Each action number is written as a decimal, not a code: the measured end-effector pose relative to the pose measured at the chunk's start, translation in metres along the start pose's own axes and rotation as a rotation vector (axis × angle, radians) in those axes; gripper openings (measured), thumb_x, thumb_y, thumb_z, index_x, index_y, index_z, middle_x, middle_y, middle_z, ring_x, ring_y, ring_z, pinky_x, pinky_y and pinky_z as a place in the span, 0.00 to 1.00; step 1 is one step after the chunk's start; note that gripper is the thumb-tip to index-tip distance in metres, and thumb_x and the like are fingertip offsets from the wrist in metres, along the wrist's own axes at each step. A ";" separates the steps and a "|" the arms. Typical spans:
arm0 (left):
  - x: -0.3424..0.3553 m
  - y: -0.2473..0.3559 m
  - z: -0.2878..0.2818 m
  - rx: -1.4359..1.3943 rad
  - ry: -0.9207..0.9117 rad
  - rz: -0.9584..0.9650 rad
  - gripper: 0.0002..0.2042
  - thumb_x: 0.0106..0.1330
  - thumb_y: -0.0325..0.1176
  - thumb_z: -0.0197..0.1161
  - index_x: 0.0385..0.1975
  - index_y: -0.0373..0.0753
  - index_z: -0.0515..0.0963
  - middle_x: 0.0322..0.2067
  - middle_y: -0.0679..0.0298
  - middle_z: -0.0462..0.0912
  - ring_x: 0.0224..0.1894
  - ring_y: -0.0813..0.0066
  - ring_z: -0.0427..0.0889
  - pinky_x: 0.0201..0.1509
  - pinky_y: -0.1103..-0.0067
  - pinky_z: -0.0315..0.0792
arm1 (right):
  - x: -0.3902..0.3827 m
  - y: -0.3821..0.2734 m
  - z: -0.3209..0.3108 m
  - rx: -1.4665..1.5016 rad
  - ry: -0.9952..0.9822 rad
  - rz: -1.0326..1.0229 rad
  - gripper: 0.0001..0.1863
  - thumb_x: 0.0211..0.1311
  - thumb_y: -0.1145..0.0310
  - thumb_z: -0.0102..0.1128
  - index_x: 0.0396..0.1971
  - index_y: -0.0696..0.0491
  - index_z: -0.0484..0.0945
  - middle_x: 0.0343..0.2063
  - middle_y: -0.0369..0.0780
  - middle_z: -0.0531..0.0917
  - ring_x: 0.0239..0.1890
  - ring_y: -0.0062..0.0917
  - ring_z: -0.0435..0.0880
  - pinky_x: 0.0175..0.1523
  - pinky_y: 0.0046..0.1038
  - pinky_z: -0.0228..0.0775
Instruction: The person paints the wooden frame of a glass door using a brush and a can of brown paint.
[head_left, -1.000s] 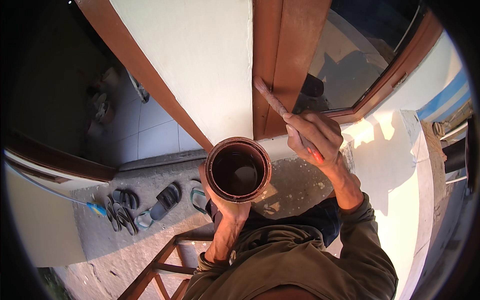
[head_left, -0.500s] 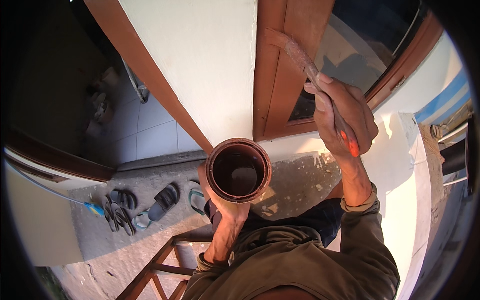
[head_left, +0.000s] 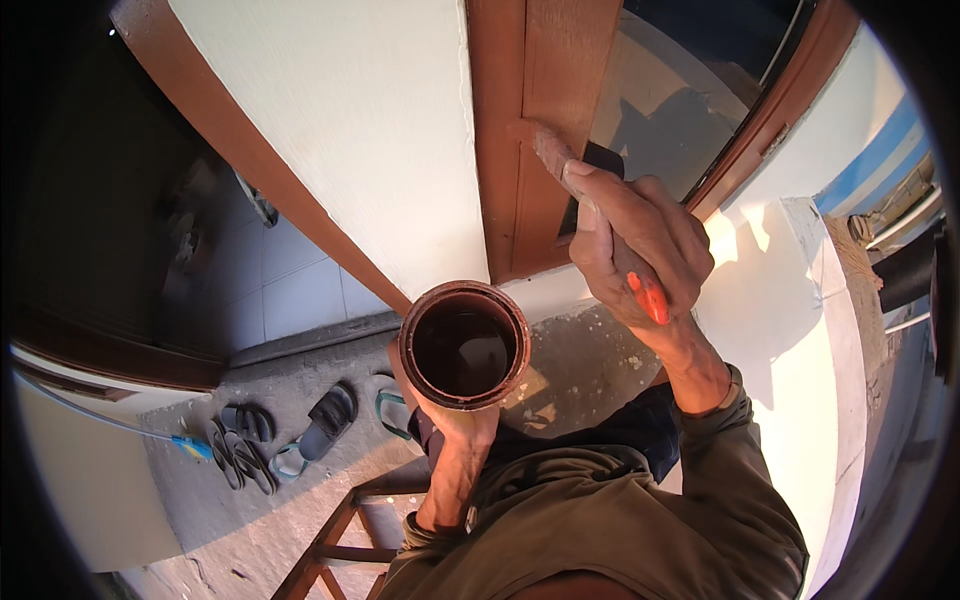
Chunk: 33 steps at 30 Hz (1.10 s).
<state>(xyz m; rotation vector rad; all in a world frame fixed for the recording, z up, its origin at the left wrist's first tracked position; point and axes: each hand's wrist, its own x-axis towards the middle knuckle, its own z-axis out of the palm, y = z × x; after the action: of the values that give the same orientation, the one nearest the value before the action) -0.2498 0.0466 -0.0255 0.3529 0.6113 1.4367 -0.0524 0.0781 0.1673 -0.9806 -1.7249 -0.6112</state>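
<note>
Reddish-brown, the paint can (head_left: 406, 350) sits mid-picture, left hand (head_left: 460, 424) wrapped round it, likely kept level so none spills; right hand (head_left: 648, 235) pinches the paintbrush (head_left: 552, 153) against the window frame (head_left: 560, 70), upper middle.

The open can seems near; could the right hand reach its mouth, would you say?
Probably yes: the left hand holds the can mouth-up, uncovered, and nothing visible stands between it and the right hand.

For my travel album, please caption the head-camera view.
Left hand holds a round brown can of dark liquid; right hand, an orange-ended brown brush at a reddish-brown window frame.
</note>
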 end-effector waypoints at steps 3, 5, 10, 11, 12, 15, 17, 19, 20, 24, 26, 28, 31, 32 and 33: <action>0.001 -0.001 0.001 -0.010 -0.008 -0.006 0.34 0.73 0.64 0.46 0.69 0.44 0.68 0.63 0.56 0.77 0.62 0.52 0.78 0.53 0.54 0.82 | 0.002 0.001 0.009 0.046 0.205 -0.108 0.25 0.44 0.85 0.64 0.47 0.57 0.85 0.24 0.35 0.75 0.20 0.22 0.75 0.24 0.23 0.67; 0.002 -0.002 -0.001 -0.018 -0.010 -0.012 0.35 0.73 0.64 0.47 0.69 0.44 0.68 0.63 0.56 0.77 0.63 0.51 0.77 0.54 0.54 0.82 | -0.028 0.009 0.027 -0.004 0.182 -0.112 0.30 0.35 0.84 0.64 0.48 0.57 0.85 0.21 0.32 0.70 0.17 0.18 0.71 0.19 0.22 0.62; -0.003 -0.001 -0.016 -0.031 0.040 -0.012 0.36 0.72 0.65 0.47 0.71 0.44 0.67 0.64 0.54 0.76 0.67 0.49 0.75 0.55 0.53 0.81 | -0.107 -0.007 0.038 0.116 -0.257 0.210 0.17 0.45 0.83 0.65 0.39 0.55 0.84 0.26 0.38 0.77 0.21 0.31 0.80 0.26 0.31 0.73; -0.004 -0.001 -0.014 -0.033 0.046 -0.018 0.37 0.72 0.65 0.47 0.71 0.43 0.67 0.65 0.54 0.76 0.67 0.49 0.74 0.56 0.53 0.81 | -0.118 -0.006 0.042 0.140 -0.293 0.230 0.15 0.46 0.83 0.64 0.37 0.56 0.83 0.27 0.38 0.79 0.22 0.31 0.81 0.26 0.32 0.74; -0.005 -0.002 -0.012 -0.039 0.046 -0.022 0.37 0.72 0.66 0.47 0.71 0.43 0.66 0.65 0.54 0.76 0.68 0.48 0.74 0.56 0.53 0.81 | -0.126 -0.005 0.041 0.136 -0.292 0.232 0.15 0.46 0.83 0.64 0.37 0.56 0.83 0.27 0.38 0.79 0.22 0.31 0.81 0.26 0.32 0.74; -0.006 0.007 -0.001 -0.083 0.023 -0.030 0.38 0.72 0.66 0.48 0.72 0.43 0.65 0.67 0.53 0.73 0.71 0.47 0.70 0.57 0.52 0.80 | -0.117 -0.003 0.038 0.182 -0.283 0.249 0.14 0.47 0.83 0.66 0.37 0.57 0.84 0.28 0.40 0.83 0.23 0.31 0.83 0.27 0.31 0.75; -0.008 0.013 0.009 -0.125 -0.002 -0.013 0.38 0.72 0.66 0.49 0.73 0.43 0.64 0.68 0.52 0.71 0.72 0.47 0.68 0.58 0.52 0.80 | -0.091 0.005 0.036 0.161 -0.157 0.181 0.15 0.48 0.82 0.67 0.40 0.56 0.84 0.27 0.38 0.82 0.23 0.27 0.81 0.25 0.29 0.74; -0.009 0.017 0.020 -0.097 -0.075 -0.002 0.39 0.72 0.66 0.50 0.73 0.43 0.63 0.70 0.52 0.70 0.73 0.47 0.66 0.59 0.52 0.80 | -0.081 0.015 0.035 0.135 0.043 0.082 0.18 0.52 0.83 0.68 0.45 0.56 0.85 0.28 0.35 0.82 0.24 0.22 0.80 0.23 0.26 0.74; -0.010 0.018 0.023 -0.087 -0.099 0.004 0.39 0.71 0.66 0.50 0.73 0.43 0.63 0.70 0.52 0.69 0.73 0.46 0.66 0.59 0.52 0.80 | -0.082 0.015 0.034 0.138 0.046 0.080 0.18 0.52 0.83 0.68 0.45 0.56 0.85 0.28 0.35 0.82 0.24 0.22 0.80 0.23 0.26 0.74; -0.010 0.020 0.027 -0.135 -0.155 0.013 0.39 0.72 0.66 0.50 0.73 0.44 0.63 0.69 0.51 0.69 0.73 0.47 0.66 0.60 0.53 0.79 | -0.103 0.014 0.038 0.204 0.121 0.085 0.23 0.52 0.82 0.67 0.52 0.57 0.84 0.30 0.37 0.82 0.25 0.25 0.81 0.28 0.27 0.79; -0.011 0.021 0.030 -0.127 -0.169 0.022 0.38 0.72 0.66 0.50 0.73 0.44 0.63 0.69 0.51 0.70 0.73 0.47 0.66 0.60 0.53 0.79 | -0.127 0.014 0.054 0.207 0.022 0.118 0.24 0.52 0.82 0.66 0.53 0.58 0.83 0.30 0.37 0.80 0.25 0.26 0.82 0.29 0.28 0.81; -0.011 0.022 0.032 -0.170 -0.172 0.014 0.38 0.72 0.65 0.50 0.73 0.44 0.63 0.69 0.51 0.70 0.72 0.47 0.67 0.60 0.53 0.79 | -0.146 0.014 0.060 0.205 -0.020 0.143 0.23 0.51 0.82 0.66 0.51 0.59 0.83 0.29 0.38 0.79 0.25 0.27 0.82 0.29 0.28 0.80; -0.012 0.018 0.033 -0.131 -0.162 0.024 0.38 0.72 0.65 0.51 0.73 0.44 0.64 0.69 0.51 0.70 0.72 0.46 0.67 0.59 0.52 0.80 | -0.171 0.013 0.064 0.160 -0.129 0.209 0.18 0.51 0.79 0.65 0.46 0.60 0.84 0.26 0.38 0.77 0.23 0.27 0.80 0.28 0.28 0.79; -0.012 0.017 0.032 -0.128 -0.160 0.025 0.38 0.72 0.65 0.51 0.73 0.44 0.64 0.69 0.51 0.70 0.72 0.46 0.67 0.59 0.52 0.80 | -0.179 0.013 0.065 0.163 -0.128 0.211 0.18 0.51 0.79 0.65 0.46 0.60 0.84 0.26 0.38 0.77 0.23 0.27 0.80 0.28 0.28 0.79; -0.013 0.017 0.032 -0.106 -0.125 0.018 0.38 0.71 0.66 0.51 0.73 0.44 0.64 0.69 0.51 0.70 0.72 0.46 0.67 0.60 0.52 0.79 | -0.191 0.012 0.068 0.148 -0.196 0.234 0.16 0.52 0.79 0.65 0.44 0.60 0.83 0.25 0.37 0.77 0.22 0.27 0.80 0.27 0.28 0.78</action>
<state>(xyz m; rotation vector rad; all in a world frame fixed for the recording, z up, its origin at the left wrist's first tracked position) -0.2449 0.0402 0.0124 0.3615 0.4301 1.4462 -0.0483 0.0753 -0.0352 -1.1459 -1.7638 -0.2385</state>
